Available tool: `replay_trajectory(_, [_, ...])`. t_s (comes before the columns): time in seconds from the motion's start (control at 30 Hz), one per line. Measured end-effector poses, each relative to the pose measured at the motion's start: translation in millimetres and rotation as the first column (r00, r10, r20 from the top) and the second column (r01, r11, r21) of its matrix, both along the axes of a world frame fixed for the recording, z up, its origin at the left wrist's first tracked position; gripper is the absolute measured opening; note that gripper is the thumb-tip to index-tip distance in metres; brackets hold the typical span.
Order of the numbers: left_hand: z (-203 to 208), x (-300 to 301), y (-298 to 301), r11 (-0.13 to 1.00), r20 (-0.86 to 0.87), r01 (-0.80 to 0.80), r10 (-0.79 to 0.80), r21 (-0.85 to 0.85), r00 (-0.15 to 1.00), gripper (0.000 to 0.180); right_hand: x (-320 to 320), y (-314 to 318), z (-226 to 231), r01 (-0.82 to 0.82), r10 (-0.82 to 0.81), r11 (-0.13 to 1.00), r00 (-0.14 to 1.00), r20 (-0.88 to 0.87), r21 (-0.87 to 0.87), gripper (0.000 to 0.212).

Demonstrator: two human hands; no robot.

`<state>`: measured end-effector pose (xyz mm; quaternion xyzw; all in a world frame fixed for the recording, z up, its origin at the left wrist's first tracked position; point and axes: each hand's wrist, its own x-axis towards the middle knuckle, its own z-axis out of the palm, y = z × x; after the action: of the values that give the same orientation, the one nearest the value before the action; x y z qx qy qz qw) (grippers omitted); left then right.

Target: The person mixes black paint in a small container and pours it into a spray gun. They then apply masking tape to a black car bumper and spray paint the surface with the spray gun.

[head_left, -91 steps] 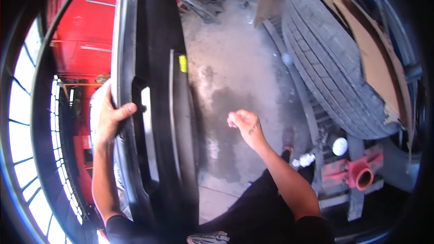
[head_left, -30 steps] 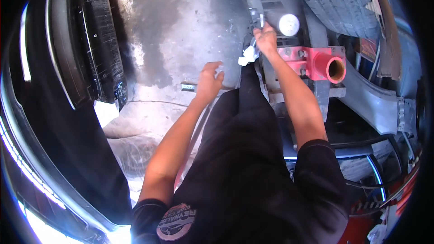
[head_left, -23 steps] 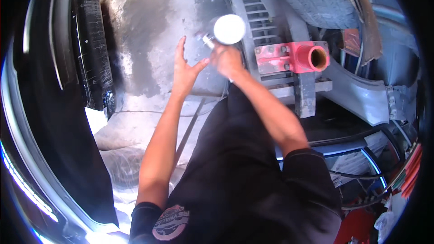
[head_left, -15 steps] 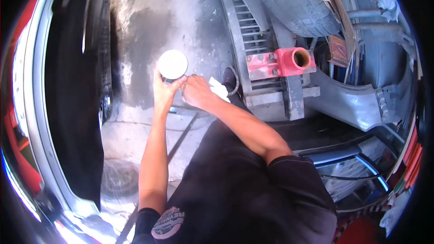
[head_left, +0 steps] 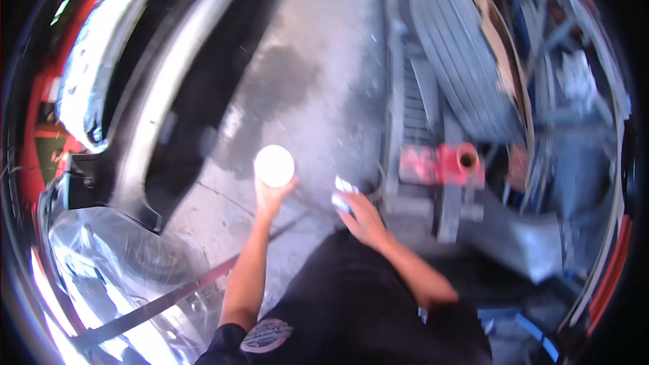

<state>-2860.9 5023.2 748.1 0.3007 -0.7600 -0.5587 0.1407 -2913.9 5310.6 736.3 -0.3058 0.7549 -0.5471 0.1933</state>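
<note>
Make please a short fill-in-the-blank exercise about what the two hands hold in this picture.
1. The left hand holds a round white container from ____.
2. The right hand holds a small ____ cloth.
3. The tyre lies above a ____ metal tube.

Missing words: below; white; red

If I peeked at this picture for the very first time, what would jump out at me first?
The round white lid of a container glows in the middle, held up by the left hand over the grey concrete floor. Just right of it, the right hand holds a small white and blue thing, too blurred to name. Further right sits a red metal part with a round tube, below a big dark tyre.
</note>
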Motion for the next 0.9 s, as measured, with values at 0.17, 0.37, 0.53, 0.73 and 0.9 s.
replay_trajectory(0.17, [5, 21, 9, 0.999, 0.076, -0.044, 0.042, 0.016, 0.996, 0.078, 6, 0, -18, -0.068, 0.111, 0.981, 0.965, -0.239, 0.182, 0.063])
replay_trajectory(0.37, [30, -3, 27, 0.999, -0.019, 0.033, -0.033, 0.015, 0.999, 0.086, -26, -62, -31, -0.409, 0.414, 0.904, 0.91, -0.015, 0.127, 0.069])
replay_trajectory(0.53, [49, 16, 43, 0.99, -0.124, 0.04, -0.023, 0.137, 0.992, 0.094, -13, -84, -17, -0.445, 0.452, 0.877, 0.892, 0.003, 0.179, 0.045])
replay_trajectory(0.73, [87, 65, 59, 0.934, -0.074, -0.158, 0.141, -0.321, 0.987, 0.092, 3, -95, 21, -0.457, 0.444, 0.828, 0.888, 0.118, 0.324, 0.046])
replay_trajectory(0.9, [174, 178, 87, 0.714, -0.337, -0.325, 0.132, -0.62, 0.932, 0.064, 8, -78, 34, -0.336, 0.338, 0.895, 0.94, 0.047, 0.293, 0.051])
